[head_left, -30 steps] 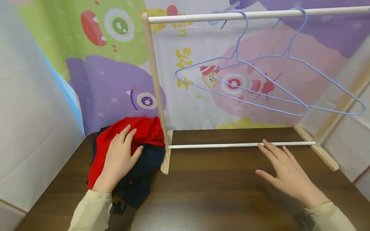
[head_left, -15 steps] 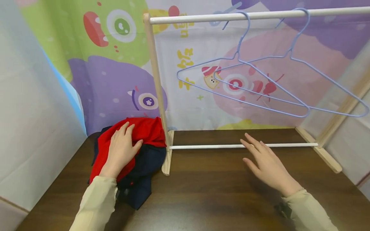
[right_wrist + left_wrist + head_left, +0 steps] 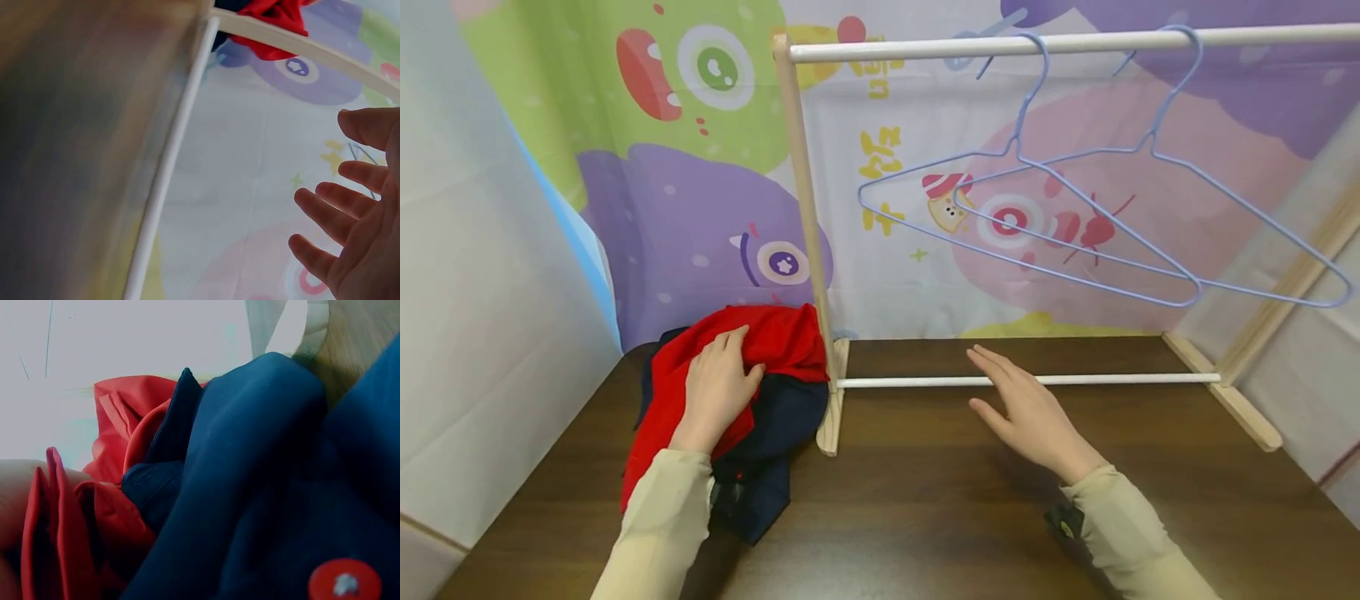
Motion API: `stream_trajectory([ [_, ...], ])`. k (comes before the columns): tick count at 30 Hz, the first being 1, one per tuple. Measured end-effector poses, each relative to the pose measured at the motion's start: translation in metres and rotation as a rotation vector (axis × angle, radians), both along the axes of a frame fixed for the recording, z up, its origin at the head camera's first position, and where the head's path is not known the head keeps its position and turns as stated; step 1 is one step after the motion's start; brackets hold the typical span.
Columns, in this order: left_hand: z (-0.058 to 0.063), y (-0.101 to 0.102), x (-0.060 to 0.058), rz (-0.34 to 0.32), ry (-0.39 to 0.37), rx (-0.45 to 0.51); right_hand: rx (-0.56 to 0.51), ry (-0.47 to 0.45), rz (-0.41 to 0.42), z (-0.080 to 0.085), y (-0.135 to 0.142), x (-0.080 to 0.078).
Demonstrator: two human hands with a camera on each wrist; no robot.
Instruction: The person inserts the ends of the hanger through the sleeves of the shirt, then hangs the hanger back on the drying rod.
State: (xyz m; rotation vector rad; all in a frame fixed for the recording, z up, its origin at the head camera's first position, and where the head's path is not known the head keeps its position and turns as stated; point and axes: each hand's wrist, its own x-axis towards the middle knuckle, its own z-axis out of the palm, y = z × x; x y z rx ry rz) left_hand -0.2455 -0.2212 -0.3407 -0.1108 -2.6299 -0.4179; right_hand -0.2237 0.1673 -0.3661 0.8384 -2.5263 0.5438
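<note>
My left hand (image 3: 718,392) lies over the red garment (image 3: 786,337) at the left, thumb apart from the bent fingers. Close up in the left wrist view, red folds (image 3: 65,537) stand against that hand and hide part of its fingers. A navy garment (image 3: 786,425) with a red button (image 3: 345,581) is bunched beneath and beside the red one. My right hand (image 3: 1026,412) hovers before the rack's white lower bar (image 3: 917,382), fingers extended and holding nothing. In the right wrist view its spread fingers (image 3: 325,215) show against the backdrop.
A wooden rack (image 3: 805,208) stands behind the hands. Two blue wire hangers (image 3: 1018,146) hang from its white top bar (image 3: 910,48). The clothes lie against its left foot (image 3: 831,425) on the brown table (image 3: 910,508). A cartoon cloth (image 3: 700,208) hangs behind.
The right hand has moved left along the lower bar, its fingers still extended. My left hand stays on the red garment, its fingers slightly more bent.
</note>
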Motion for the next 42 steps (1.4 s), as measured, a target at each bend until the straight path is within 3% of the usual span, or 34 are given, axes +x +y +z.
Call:
stream_trajectory([
  [11,0.003,0.002,0.002,0.052,0.031,0.078,-0.048,-0.056,0.059,0.005,-0.036,-0.013],
  [16,0.001,0.006,0.004,0.06,0.084,0.133,-0.065,-0.081,0.081,0.005,-0.051,-0.014],
  [24,0.007,0.018,0.015,0.0,0.185,0.145,-0.107,-0.117,0.096,0.013,-0.077,-0.017],
  [34,0.018,0.034,0.028,-0.104,0.211,0.143,-0.141,-0.104,0.148,0.02,-0.105,-0.023],
  [42,0.018,0.045,0.038,-0.154,0.236,0.149,-0.167,-0.126,0.215,0.02,-0.134,-0.025],
])
